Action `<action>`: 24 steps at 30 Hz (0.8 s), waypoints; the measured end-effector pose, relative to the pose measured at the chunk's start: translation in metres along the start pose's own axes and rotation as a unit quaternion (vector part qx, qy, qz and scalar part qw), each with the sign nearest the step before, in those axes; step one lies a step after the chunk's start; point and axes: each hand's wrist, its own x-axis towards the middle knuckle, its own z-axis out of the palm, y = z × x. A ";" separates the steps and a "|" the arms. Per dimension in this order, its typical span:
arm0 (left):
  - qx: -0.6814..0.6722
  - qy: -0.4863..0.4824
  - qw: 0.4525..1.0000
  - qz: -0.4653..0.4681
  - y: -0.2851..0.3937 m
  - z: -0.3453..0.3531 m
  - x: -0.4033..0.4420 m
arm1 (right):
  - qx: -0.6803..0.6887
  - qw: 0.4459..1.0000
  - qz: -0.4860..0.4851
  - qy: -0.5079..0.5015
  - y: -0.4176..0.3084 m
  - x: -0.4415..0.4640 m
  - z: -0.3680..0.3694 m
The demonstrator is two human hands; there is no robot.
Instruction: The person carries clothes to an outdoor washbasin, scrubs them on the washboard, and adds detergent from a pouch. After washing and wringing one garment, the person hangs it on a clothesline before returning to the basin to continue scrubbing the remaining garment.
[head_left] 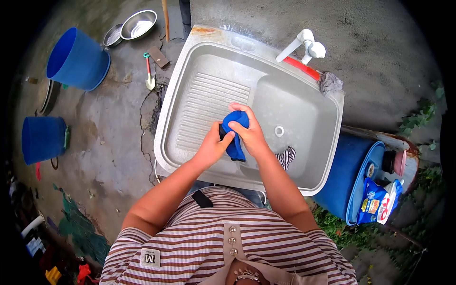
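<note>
Over the middle of the grey sink (164, 137), both hands grip a bunched blue cloth (234, 148) with a dark edge. Whether it is a sock or another small garment I cannot tell. My left hand (214, 143) is closed on its left side, the thumb pressed against the front. On the right, my right hand (251, 135) wraps round the upper part, thumb across it. A black-and-white striped cloth (286, 156) lies in the basin beside my right forearm, partly hidden by it. The ribbed washboard (209, 99) is moulded into the sink's left half.
A white tap (304, 42) rises at the back, with a red-handled brush (301, 68) and a grey rag (331, 84) on the rim. To the right, a blue barrel (339, 175) bears a detergent bag (378, 202). Blue buckets (80, 59) and a toy shovel (149, 71) are at left.
</note>
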 end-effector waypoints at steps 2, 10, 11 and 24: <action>-0.005 0.058 0.995 0.077 -0.010 0.018 0.003 | 0.117 0.993 0.010 -0.008 -0.006 0.000 0.014; 0.283 0.029 0.943 0.173 0.015 0.010 -0.003 | 0.190 0.961 0.070 0.190 0.002 0.015 0.018; 0.290 0.025 0.942 0.167 0.018 0.007 -0.004 | 0.216 0.953 0.101 0.184 0.003 0.016 0.014; -0.221 0.053 0.974 -0.014 0.006 -0.070 0.001 | -0.020 0.988 0.057 0.140 0.000 -0.062 -0.024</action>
